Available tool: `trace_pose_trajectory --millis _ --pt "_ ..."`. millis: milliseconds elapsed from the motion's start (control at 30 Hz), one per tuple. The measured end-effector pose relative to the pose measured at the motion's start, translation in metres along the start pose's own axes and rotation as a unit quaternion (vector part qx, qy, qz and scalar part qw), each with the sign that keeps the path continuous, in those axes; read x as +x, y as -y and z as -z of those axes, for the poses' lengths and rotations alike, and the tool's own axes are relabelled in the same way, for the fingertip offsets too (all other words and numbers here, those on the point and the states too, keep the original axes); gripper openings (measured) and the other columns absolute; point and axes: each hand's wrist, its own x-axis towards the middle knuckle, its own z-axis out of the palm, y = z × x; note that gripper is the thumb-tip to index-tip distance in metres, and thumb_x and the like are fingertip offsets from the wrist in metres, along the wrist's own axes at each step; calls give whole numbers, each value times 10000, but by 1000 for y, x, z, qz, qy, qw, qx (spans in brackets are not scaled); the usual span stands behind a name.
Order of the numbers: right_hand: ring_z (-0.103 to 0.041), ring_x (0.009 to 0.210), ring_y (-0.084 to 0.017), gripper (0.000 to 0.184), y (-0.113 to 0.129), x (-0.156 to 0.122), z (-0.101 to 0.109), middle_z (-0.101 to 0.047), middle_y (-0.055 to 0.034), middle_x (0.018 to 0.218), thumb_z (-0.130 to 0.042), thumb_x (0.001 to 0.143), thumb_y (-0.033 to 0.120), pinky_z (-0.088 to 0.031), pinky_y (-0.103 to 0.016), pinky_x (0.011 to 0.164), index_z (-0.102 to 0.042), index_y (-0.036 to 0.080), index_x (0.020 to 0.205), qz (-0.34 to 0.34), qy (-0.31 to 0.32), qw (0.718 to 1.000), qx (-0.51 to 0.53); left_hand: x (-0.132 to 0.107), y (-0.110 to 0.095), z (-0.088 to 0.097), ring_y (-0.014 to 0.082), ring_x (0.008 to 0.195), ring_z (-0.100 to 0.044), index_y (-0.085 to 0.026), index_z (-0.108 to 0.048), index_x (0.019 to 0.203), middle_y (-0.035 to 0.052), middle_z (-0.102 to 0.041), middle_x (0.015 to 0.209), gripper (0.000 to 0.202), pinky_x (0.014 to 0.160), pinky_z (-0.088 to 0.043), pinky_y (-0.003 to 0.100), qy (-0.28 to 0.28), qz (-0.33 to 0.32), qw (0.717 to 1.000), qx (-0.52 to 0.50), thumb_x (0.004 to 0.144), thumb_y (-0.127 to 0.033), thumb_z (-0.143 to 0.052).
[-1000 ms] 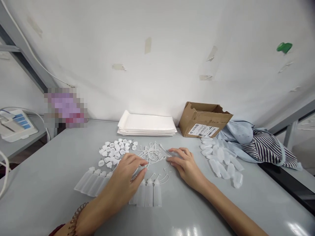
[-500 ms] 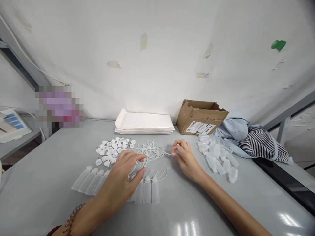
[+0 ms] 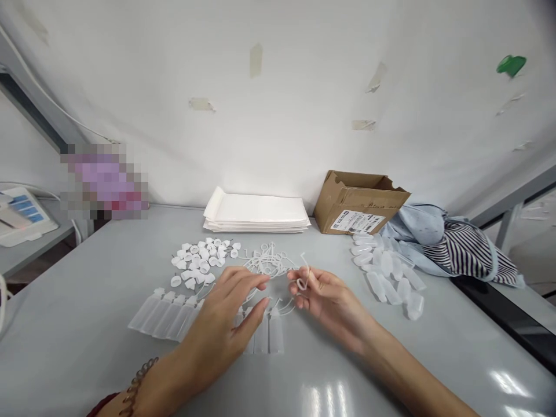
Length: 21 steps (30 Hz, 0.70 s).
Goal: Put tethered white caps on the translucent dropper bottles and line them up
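Note:
Between the fingertips of my right hand (image 3: 328, 298) is a thin white plastic ring strap (image 3: 303, 282), its ring low and its narrow tail pointing up. My left hand (image 3: 230, 313) hovers over a row of translucent squeeze bottles (image 3: 165, 315), thumb and fingers apart, and hides the middle of that row. Several bottles at the row's right end (image 3: 274, 333) have curved straps at their necks. A tangled heap of the same white straps (image 3: 267, 260) lies behind my hands. Left of it are many small white caps (image 3: 202, 260), some with thin dark tips.
Loose translucent bottles (image 3: 386, 266) lie at the right. Behind stand a cardboard box (image 3: 365, 202) and a stack of white envelopes (image 3: 260, 211) against the wall. Blue and striped cloth (image 3: 460, 243) lies at the right edge, beside a black strip (image 3: 504, 318).
My right hand has lifted a ring strap out of the heap, turning palm upward and moving slightly toward me. My left hand has shifted a little to the right, still open.

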Motion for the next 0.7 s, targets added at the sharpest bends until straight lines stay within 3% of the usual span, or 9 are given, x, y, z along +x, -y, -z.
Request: trace_pose_trajectory --millis 100,267,433,600,700 --pt "-556 855 -179 256 -3 -6 -12 -615 -109 1019 -667 812 408 -469 -291 696 -661 164 887 -50 41 994 84 2 -4 0 206 953 -542 -259 -546 1144 26 -639 975 271 819 -483 343 21 -29 999 -35 909 -127 -513" --pt "-493 761 -142 209 -13 -11 -21 -529 -33 812 -716 791 361 -424 -248 688 -637 168 797 -75 66 983 151 0 -7 -5 199 969 -523 -247 -536 1165 34 -620 1009 329 850 -469 338 28 -94 994 -55 888 -69 -546" --pt "-445 714 -114 211 -17 -13 -24 -467 -9 795 -697 822 342 -389 -222 681 -603 155 801 -82 111 973 188 -8 -4 -13 203 912 -528 -235 -557 1059 32 -618 939 263 809 -444 362 1 -118 993 -17 888 -38 -522" --pt "-459 725 -119 227 -14 -14 -24 -491 -19 818 -719 800 346 -389 -225 676 -600 153 784 -79 107 973 191 -9 -4 -13 198 904 -512 -226 -576 983 30 -611 934 248 795 -425 361 19 -126 992 -11 897 -10 -492" --pt "-499 749 -121 228 -12 -13 -22 -537 -36 843 -708 810 345 -394 -223 675 -597 149 780 -82 89 973 196 -7 -6 -12 192 880 -507 -202 -588 947 38 -606 917 231 774 -419 344 -2 -141 990 -21 895 0 -489"
